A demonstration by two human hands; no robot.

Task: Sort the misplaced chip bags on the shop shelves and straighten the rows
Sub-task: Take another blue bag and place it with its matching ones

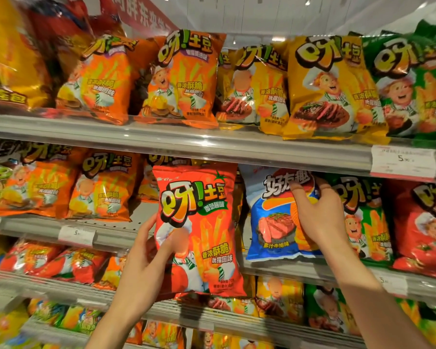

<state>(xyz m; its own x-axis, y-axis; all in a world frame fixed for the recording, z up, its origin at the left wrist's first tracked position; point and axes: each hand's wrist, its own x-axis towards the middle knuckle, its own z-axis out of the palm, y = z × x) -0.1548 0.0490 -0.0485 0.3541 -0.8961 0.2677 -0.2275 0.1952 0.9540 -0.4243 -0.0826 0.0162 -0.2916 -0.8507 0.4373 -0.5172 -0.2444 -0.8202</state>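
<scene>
A red chip bag [199,230] is being held upright in front of the second shelf [176,144], just below its front rail, by the left hand [146,263]: thumb curled onto the bag's front, fingers hidden behind it. Just right of the red bag, a blue chip bag [275,217] is standing on the shelf below and is being gripped at its right edge by the right hand [317,217], fingers curled over the top right part. Right of the blue bag, a green bag [363,217] is sitting, partly covered by that hand. Orange bags [101,187] are being displayed left of the red bag. A price tag [403,161] is clipped to the rail above the green bag.
</scene>
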